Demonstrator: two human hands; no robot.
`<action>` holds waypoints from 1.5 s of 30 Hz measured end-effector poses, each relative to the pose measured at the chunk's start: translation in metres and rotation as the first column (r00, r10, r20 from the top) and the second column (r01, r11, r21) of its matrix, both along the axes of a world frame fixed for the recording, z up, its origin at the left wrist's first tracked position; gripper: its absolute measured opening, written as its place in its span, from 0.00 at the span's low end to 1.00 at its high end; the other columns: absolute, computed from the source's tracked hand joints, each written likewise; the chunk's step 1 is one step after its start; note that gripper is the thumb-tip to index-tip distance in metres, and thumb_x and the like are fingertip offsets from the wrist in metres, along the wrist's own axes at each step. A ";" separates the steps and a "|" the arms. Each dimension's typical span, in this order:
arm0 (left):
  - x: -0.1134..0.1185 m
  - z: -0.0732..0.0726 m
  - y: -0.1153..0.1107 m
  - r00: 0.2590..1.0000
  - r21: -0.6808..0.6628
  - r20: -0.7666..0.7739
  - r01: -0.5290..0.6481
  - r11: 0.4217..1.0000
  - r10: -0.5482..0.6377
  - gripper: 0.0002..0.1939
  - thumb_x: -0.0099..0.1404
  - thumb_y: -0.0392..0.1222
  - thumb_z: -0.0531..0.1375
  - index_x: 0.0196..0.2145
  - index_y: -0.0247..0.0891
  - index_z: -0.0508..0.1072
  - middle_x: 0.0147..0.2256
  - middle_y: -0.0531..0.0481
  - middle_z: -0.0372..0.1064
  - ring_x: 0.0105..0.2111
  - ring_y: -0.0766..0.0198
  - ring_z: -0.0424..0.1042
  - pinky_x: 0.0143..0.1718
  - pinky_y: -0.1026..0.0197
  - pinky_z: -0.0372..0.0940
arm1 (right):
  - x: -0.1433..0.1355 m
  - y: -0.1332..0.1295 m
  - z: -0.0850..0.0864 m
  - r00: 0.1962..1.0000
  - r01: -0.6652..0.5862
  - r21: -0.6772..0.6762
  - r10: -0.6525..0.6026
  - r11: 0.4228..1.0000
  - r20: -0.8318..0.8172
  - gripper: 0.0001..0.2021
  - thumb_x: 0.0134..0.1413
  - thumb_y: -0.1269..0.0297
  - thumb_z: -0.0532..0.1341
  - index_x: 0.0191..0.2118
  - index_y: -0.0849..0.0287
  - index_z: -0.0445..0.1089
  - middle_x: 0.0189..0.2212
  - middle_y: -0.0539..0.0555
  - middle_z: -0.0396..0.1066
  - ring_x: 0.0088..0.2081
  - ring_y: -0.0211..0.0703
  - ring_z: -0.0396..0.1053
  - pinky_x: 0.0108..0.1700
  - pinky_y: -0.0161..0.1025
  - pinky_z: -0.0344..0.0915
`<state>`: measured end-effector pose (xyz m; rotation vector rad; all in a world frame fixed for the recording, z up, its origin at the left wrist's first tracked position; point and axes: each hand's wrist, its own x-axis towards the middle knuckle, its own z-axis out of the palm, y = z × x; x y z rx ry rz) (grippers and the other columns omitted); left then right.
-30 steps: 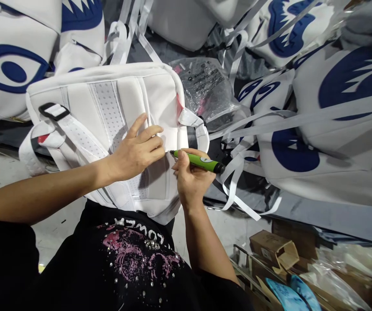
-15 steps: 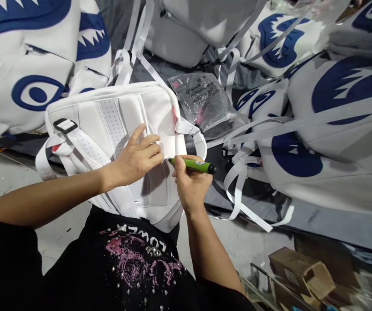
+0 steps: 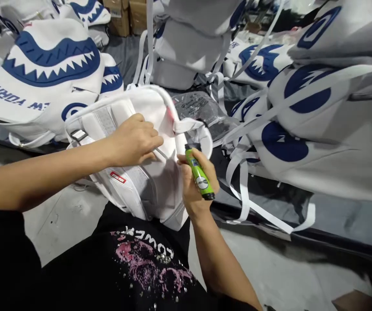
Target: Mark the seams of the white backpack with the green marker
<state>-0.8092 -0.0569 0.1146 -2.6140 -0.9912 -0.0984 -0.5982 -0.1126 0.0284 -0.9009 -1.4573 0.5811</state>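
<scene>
A white backpack point(image 3: 166, 185) leans against my body with its strap side facing up. Over its back panel, my left hand point(image 3: 135, 140) is closed, the fingers curled into the white material. A green marker point(image 3: 200, 176) with black ends lies in my right hand point(image 3: 201, 185), gripped between thumb and fingers, its narrow end pointing away from me. That hand rests by the right edge of the backpack, near a looped white strap point(image 3: 208, 142). A small red label point(image 3: 117, 177) shows on one shoulder strap. The fingertips of my left hand are partly hidden.
White backpacks with blue shark-mouth patterns point(image 3: 52, 60) lie on the dark table at the left. More backpacks point(image 3: 283, 140) are piled at the right, with loose white straps point(image 3: 244, 190) hanging over the edge. A clear plastic bag point(image 3: 201, 110) lies behind. Cardboard boxes point(image 3: 119, 17) stand farther back.
The marker has lifted from the backpack and turned from lying sideways to pointing away from me. My left hand has gone from spread fingers to curled ones. The view has shifted.
</scene>
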 end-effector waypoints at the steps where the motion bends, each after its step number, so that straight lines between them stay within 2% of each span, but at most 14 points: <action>1: 0.002 0.010 -0.018 1.000 0.033 0.023 -0.007 0.999 0.007 0.09 0.66 0.48 0.59 0.32 0.40 0.71 0.27 0.52 0.72 0.32 0.57 0.72 0.33 0.54 0.57 | 0.003 -0.005 0.008 1.000 -0.011 0.039 0.010 0.999 0.017 0.17 0.64 0.61 0.62 0.57 0.50 0.69 0.44 0.54 0.79 0.42 0.48 0.80 0.48 0.52 0.77; 5: 0.018 0.029 -0.075 0.983 0.074 0.137 -0.137 0.988 0.126 0.10 0.68 0.48 0.59 0.33 0.40 0.72 0.28 0.50 0.72 0.33 0.58 0.72 0.31 0.55 0.57 | 0.021 -0.013 0.042 0.991 -0.093 0.129 0.079 0.987 0.108 0.16 0.64 0.57 0.63 0.55 0.47 0.71 0.39 0.52 0.80 0.37 0.49 0.80 0.41 0.50 0.78; 7: 0.028 0.016 -0.088 0.952 0.046 0.226 -0.222 0.974 0.207 0.09 0.67 0.47 0.61 0.33 0.39 0.73 0.28 0.50 0.73 0.33 0.59 0.72 0.31 0.55 0.58 | 0.030 -0.009 0.046 0.984 -0.132 0.177 0.106 0.975 0.144 0.15 0.64 0.58 0.62 0.56 0.46 0.71 0.40 0.51 0.81 0.36 0.47 0.80 0.40 0.49 0.78; 10: 0.042 -0.020 -0.090 0.899 -0.030 0.323 -0.302 0.953 0.295 0.06 0.65 0.42 0.63 0.33 0.37 0.73 0.27 0.50 0.73 0.32 0.58 0.72 0.31 0.56 0.60 | 0.040 0.000 0.027 0.953 -0.174 0.294 0.085 0.940 0.291 0.19 0.63 0.65 0.63 0.58 0.46 0.69 0.42 0.50 0.80 0.37 0.45 0.79 0.42 0.48 0.77; 13: 0.044 -0.042 -0.078 0.867 -0.149 0.389 -0.273 0.950 0.310 0.04 0.66 0.40 0.62 0.35 0.37 0.74 0.30 0.49 0.76 0.34 0.58 0.73 0.33 0.56 0.63 | 0.040 0.005 -0.006 0.879 -0.171 0.454 -0.073 0.874 0.471 0.21 0.62 0.68 0.62 0.59 0.48 0.67 0.43 0.52 0.80 0.41 0.44 0.78 0.43 0.45 0.76; 17: 0.024 -0.026 -0.062 0.819 -0.107 0.536 -0.171 0.979 0.202 0.09 0.71 0.41 0.57 0.47 0.42 0.73 0.47 0.49 0.76 0.49 0.59 0.72 0.51 0.55 0.65 | 0.027 0.004 -0.030 0.818 -0.127 0.584 -0.248 0.801 0.518 0.25 0.63 0.73 0.60 0.63 0.50 0.61 0.45 0.56 0.79 0.45 0.44 0.76 0.45 0.42 0.72; 19: 0.014 -0.013 -0.050 0.840 -0.012 0.496 -0.245 0.970 0.218 0.22 0.68 0.44 0.62 0.58 0.44 0.68 0.63 0.46 0.64 0.64 0.51 0.60 0.64 0.46 0.54 | 0.017 0.003 -0.030 0.812 -0.124 0.570 -0.247 0.812 0.528 0.26 0.62 0.74 0.61 0.64 0.52 0.61 0.45 0.58 0.79 0.46 0.46 0.76 0.45 0.44 0.71; 22: 0.013 -0.010 -0.015 0.895 -0.137 0.311 -0.292 0.947 0.321 0.46 0.59 0.45 0.69 0.69 0.42 0.54 0.69 0.40 0.53 0.67 0.43 0.53 0.64 0.41 0.53 | 0.003 0.002 -0.027 0.833 -0.106 0.476 -0.183 0.873 0.522 0.25 0.62 0.73 0.61 0.63 0.50 0.62 0.42 0.56 0.79 0.45 0.47 0.75 0.46 0.46 0.69; 25: 0.027 -0.027 0.030 0.924 -0.288 0.154 -0.298 0.910 0.351 0.45 0.58 0.47 0.69 0.68 0.39 0.55 0.63 0.38 0.62 0.59 0.43 0.63 0.56 0.46 0.60 | 0.000 0.002 -0.033 0.868 -0.109 0.397 -0.107 0.911 0.484 0.22 0.62 0.73 0.60 0.60 0.50 0.65 0.40 0.54 0.78 0.41 0.47 0.75 0.44 0.46 0.70; 28: 0.043 -0.046 0.061 0.947 -0.316 0.057 -0.284 0.905 0.317 0.43 0.58 0.47 0.68 0.67 0.38 0.58 0.60 0.36 0.65 0.57 0.42 0.64 0.55 0.46 0.60 | 0.008 0.006 -0.047 0.853 -0.137 0.344 -0.066 0.929 0.517 0.20 0.61 0.74 0.59 0.58 0.53 0.67 0.40 0.56 0.78 0.42 0.49 0.75 0.43 0.47 0.71; 32: 0.049 -0.054 0.061 0.976 -0.264 0.032 -0.198 0.944 0.214 0.51 0.59 0.53 0.67 0.71 0.37 0.47 0.65 0.33 0.59 0.63 0.42 0.58 0.60 0.44 0.56 | 0.019 0.010 -0.061 0.862 -0.110 0.280 -0.049 0.954 0.505 0.20 0.61 0.70 0.59 0.58 0.53 0.67 0.43 0.58 0.78 0.47 0.51 0.75 0.48 0.51 0.73; 36: 0.047 -0.052 0.049 0.973 -0.210 -0.130 -0.213 0.954 0.189 0.68 0.51 0.58 0.72 0.73 0.38 0.33 0.72 0.27 0.34 0.72 0.34 0.38 0.66 0.29 0.41 | 0.017 0.011 -0.063 0.893 -0.074 0.270 -0.057 0.960 0.447 0.20 0.62 0.66 0.59 0.59 0.52 0.65 0.45 0.59 0.78 0.48 0.53 0.76 0.50 0.54 0.73; 38: 0.049 -0.055 0.051 0.961 -0.220 -0.190 -0.242 0.945 0.202 0.70 0.50 0.56 0.73 0.73 0.39 0.31 0.73 0.28 0.29 0.72 0.34 0.35 0.66 0.28 0.40 | 0.016 0.014 -0.064 0.893 -0.072 0.253 -0.051 0.965 0.447 0.19 0.62 0.67 0.58 0.59 0.53 0.65 0.45 0.59 0.78 0.48 0.53 0.76 0.49 0.54 0.73; 45: 0.053 -0.078 0.064 0.973 -0.158 -0.094 -0.222 0.962 0.209 0.55 0.61 0.53 0.66 0.73 0.37 0.38 0.68 0.31 0.50 0.66 0.37 0.52 0.63 0.38 0.52 | 0.019 0.022 -0.068 0.895 -0.108 0.188 0.013 0.976 0.445 0.19 0.62 0.70 0.58 0.58 0.52 0.65 0.46 0.58 0.77 0.48 0.49 0.75 0.51 0.52 0.73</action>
